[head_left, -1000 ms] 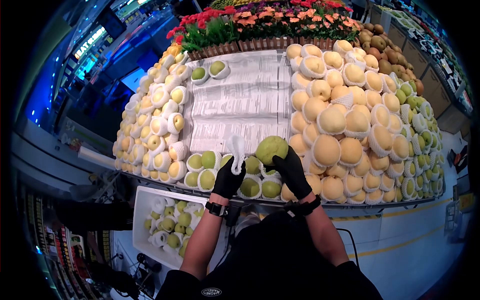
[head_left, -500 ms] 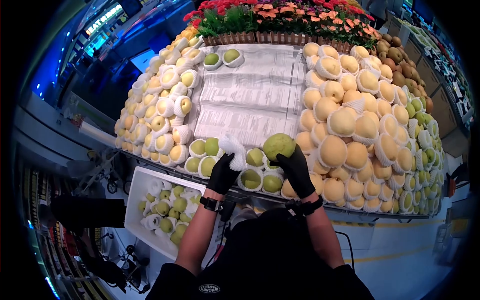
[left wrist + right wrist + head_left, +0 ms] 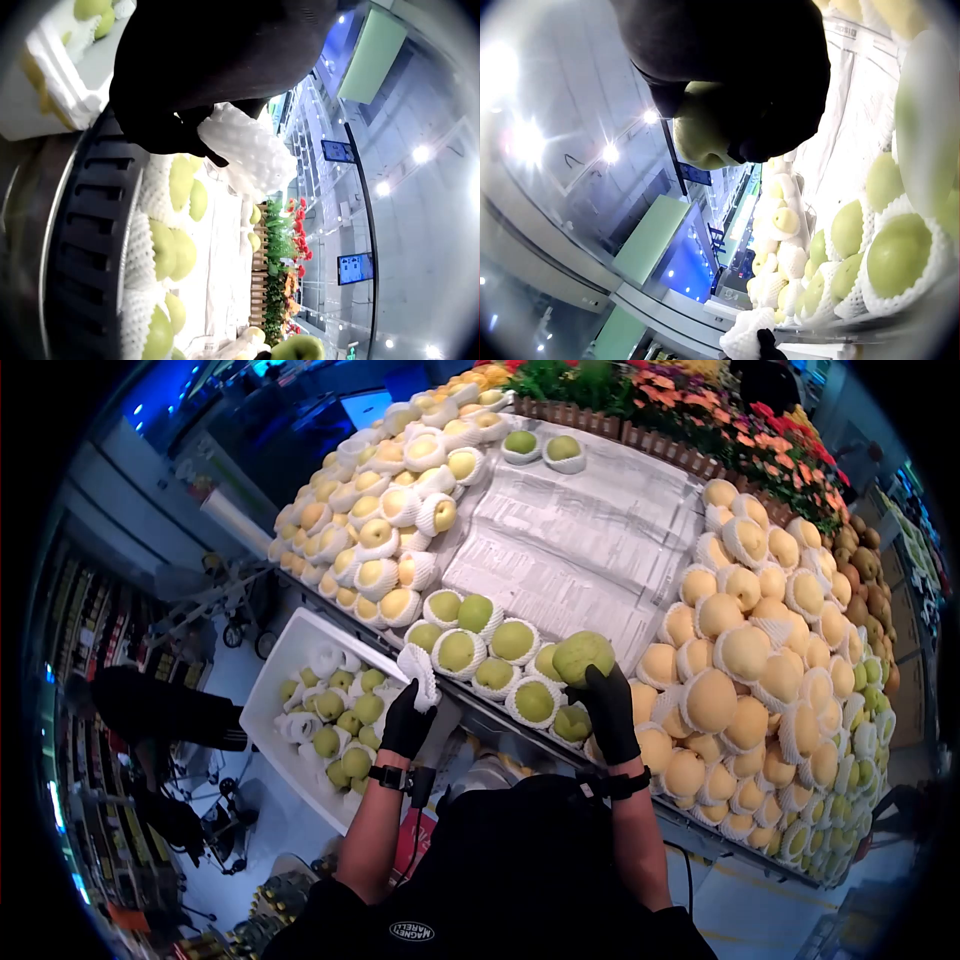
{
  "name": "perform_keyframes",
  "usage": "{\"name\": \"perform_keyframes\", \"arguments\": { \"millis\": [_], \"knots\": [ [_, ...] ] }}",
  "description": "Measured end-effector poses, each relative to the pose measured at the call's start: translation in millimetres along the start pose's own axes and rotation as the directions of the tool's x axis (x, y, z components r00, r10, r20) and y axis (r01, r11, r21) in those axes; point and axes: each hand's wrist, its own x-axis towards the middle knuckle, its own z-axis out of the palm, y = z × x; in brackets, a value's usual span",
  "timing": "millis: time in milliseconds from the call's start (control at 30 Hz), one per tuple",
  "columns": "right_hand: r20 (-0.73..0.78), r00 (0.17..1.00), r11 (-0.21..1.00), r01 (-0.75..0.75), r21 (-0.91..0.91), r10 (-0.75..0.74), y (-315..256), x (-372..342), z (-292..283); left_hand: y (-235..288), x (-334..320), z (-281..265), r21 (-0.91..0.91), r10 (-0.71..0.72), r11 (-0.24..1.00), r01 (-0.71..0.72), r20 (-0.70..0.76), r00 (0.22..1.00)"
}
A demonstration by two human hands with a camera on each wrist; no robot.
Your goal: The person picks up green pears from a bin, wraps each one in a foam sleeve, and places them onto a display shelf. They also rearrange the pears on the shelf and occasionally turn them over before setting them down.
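Both hands wear black gloves. My left hand [image 3: 410,722] pinches an empty white foam net [image 3: 420,672] above the front edge of the stand, beside the white box. In the left wrist view the net [image 3: 251,150] bulges out past the gloved fingers. My right hand [image 3: 610,710] grips a bare green fruit [image 3: 583,658] over the front rows of netted green fruits [image 3: 514,641]. The right wrist view shows part of the held fruit [image 3: 699,135] under the dark glove, the rest hidden by it.
Pale yellow netted fruits are heaped at left [image 3: 373,533] and right [image 3: 742,652]. Paper [image 3: 570,540] covers the middle of the stand, with two green fruits [image 3: 564,450] at its far end. A white box [image 3: 270,735] of green fruits stands at lower left, near another person [image 3: 165,705].
The head view has turned, so the stand now looks slanted. My left hand has moved with the net down and left, away from the fruit; the right hand still grips the fruit.
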Motion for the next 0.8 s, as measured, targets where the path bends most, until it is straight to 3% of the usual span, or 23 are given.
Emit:
{"name": "perform_keyframes", "arguments": {
  "millis": [33, 67, 167, 200, 233, 267, 333, 433, 467, 600, 633, 700, 767, 800],
  "knots": [
    [0.016, 1.0, 1.0, -0.015, -0.008, 0.015, 3, 2, 6, 5, -9, -6, 0.055, -0.009, 0.998, 0.011, -0.032, 0.999],
    [0.011, 1.0, 1.0, -0.005, -0.021, 0.006, 5, 1, 11, 10, -16, -14, 0.069, -0.084, 0.994, 0.081, 0.034, 0.996],
    [0.051, 0.998, 0.998, -0.039, -0.051, 0.041, 11, 0, 23, -60, -46, 5, -0.059, -0.116, 0.991, 0.123, 0.101, 0.988],
    [0.063, 0.997, 0.997, -0.042, -0.069, 0.046, 17, 1, 25, -53, -57, -3, 0.082, -0.059, 0.995, 0.053, 0.064, 0.996],
    [0.072, 0.996, 0.995, -0.042, -0.087, 0.049, 23, 3, 28, -62, -64, -1, -0.244, -0.228, 0.94, 0.239, 0.071, 0.971],
    [0.078, 0.996, 0.994, -0.04, -0.105, 0.048, 29, 4, 31, -74, -69, 2, -0.541, -0.371, 0.751, 0.378, 0.127, 0.92],
    [0.088, 0.994, 0.98, -0.048, -0.191, 0.066, 38, 4, 41, -84, -85, -6, -0.078, -0.167, 0.983, 0.168, 0.021, 0.986],
    [0.096, 0.992, 0.969, -0.057, -0.24, 0.082, 45, 1, 69, -98, -99, -29, 0.034, -0.222, 0.975, 0.222, 0.0, 0.975],
    [0.094, 0.991, 0.971, -0.073, -0.228, 0.097, 48, 0, 78, -104, -107, -37, 0.054, -0.151, 0.986, 0.156, -0.098, 0.984],
    [0.093, 0.983, 0.979, -0.145, -0.145, 0.16, 67, -2, 102, -141, -127, -70, 0.027, -0.272, 0.961, 0.276, -0.1, 0.957],
    [0.083, 0.982, 0.978, -0.159, -0.134, 0.171, 71, -5, 108, -172, -138, -72, 0.08, -0.246, 0.963, 0.256, -0.115, 0.962],
    [0.074, 0.974, 0.971, -0.202, -0.129, 0.213, 81, -4, 115, -236, -158, -76, -0.088, -0.306, 0.952, 0.293, -0.243, 0.92],
    [0.067, 0.975, 0.972, -0.203, -0.119, 0.212, 89, -8, 122, -237, -164, -122, 0.121, -0.424, 0.873, 0.472, -0.288, 0.858],
    [0.063, 0.977, 0.969, -0.193, -0.152, 0.205, 91, -9, 125, -259, -173, -133, 0.159, -0.338, 0.892, 0.424, -0.389, 0.857]
  ]
}}
